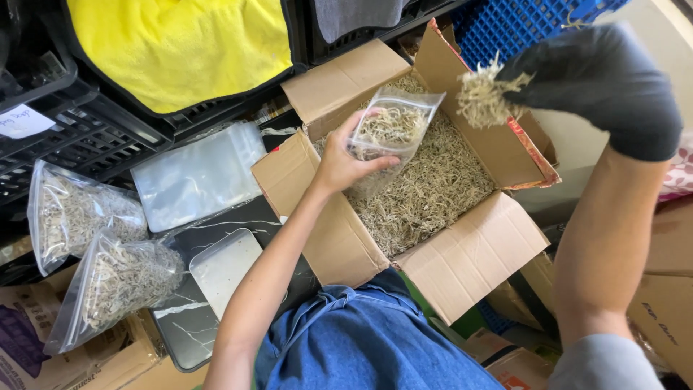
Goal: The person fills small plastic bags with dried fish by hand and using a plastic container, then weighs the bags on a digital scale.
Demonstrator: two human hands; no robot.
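So the left hand [345, 162], bare, is gripping a small clear bag [390, 130] by its side, fingers wrapped around it, holding it open and tilted over the middle of an open cardboard box [462, 267] that's full of tiny dried fish [426, 191]. The bag is already sitting partly filled with the same stuff. The right hand [599, 87] is wearing a black glove and is pinching a clump of fish [482, 97] in closed fingers, hanging up and to the right of the bag's mouth, near it but not touching, just over the box's far right flap. Off past the box's left side, two filled bags [94, 253] are lying next to each other, with a stack of empty clear bags [198, 173] between them and the box. Behind those, black crates are holding a yellow cloth [180, 47].
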